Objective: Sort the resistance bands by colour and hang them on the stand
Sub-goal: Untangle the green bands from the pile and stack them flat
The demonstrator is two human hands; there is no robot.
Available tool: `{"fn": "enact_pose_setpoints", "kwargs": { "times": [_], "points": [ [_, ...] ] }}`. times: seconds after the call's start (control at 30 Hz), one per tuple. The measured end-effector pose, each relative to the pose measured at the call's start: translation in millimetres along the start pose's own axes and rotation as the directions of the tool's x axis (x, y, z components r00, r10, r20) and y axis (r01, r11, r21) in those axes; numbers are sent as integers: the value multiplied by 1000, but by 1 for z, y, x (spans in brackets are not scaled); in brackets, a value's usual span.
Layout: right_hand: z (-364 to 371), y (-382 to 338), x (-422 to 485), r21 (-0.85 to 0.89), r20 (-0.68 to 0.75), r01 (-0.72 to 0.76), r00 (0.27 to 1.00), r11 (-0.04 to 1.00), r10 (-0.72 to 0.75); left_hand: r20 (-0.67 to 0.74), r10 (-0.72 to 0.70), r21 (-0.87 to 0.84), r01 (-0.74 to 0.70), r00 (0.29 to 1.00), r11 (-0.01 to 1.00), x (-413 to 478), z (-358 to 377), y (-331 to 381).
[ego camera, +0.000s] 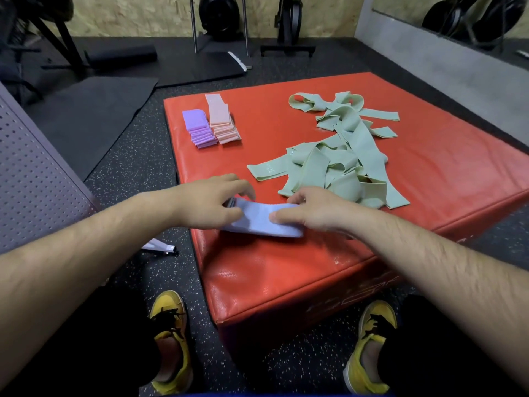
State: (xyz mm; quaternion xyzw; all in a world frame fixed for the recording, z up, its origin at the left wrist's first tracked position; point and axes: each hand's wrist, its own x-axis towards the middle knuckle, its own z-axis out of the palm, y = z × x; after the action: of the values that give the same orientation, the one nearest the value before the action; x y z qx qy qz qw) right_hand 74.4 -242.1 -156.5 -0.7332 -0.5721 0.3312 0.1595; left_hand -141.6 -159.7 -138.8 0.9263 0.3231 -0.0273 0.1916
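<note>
Both your hands are on the pale blue band (259, 223), at the near left edge of the red pad (286, 276). The band lies flat on the pad and looks folded over; layered edges show at its left end.

Your left hand (211, 200) pinches that left end, fingers curled over the top and thumb against the near side. Your right hand (310, 213) pinches the right end, thumb pressed on top. Its fingers are tucked behind the band and mostly hidden.

The green bands (340, 156) are in a loose tangled pile on the right half of the pad, just beyond your right hand. One strap has white print, too small to read.

At the far left of the pad are two neat stacks of folded bands, touching side by side. The purple stack (199, 128) is on the left and the pink stack (221, 120) on the right. Both are well apart from your hands.

A perforated grey panel (34, 173) stands at the left edge of view. On the speckled floor (137, 156), a pale piece (160, 247) lies beside the pad; you can't tell what it is. Your yellow shoes (171, 339) sit on either side of the pad's near corner.
</note>
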Motion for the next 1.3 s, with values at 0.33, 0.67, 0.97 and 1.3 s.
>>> {"fn": "enact_pose_setpoints", "kwargs": {
  "times": [0.33,0.67,0.97,1.3],
  "points": [
    [20,21,-22,-244,-52,386,911,890,-410,76,123,291,-140,989,946,14,30,31],
    [11,27,-27,-175,2,446,891,877,-453,102,64,222,-86,993,971,2,21,24],
    [-38,-9,2,-97,-116,479,865,873,-488,14,-93,-225,94,996,970,-3,-44,12],
    [-32,-57,137,-48,-149,453,878,890,-455,-277,-288,-216,233,916,948,53,-64,-92]
  ]
}}
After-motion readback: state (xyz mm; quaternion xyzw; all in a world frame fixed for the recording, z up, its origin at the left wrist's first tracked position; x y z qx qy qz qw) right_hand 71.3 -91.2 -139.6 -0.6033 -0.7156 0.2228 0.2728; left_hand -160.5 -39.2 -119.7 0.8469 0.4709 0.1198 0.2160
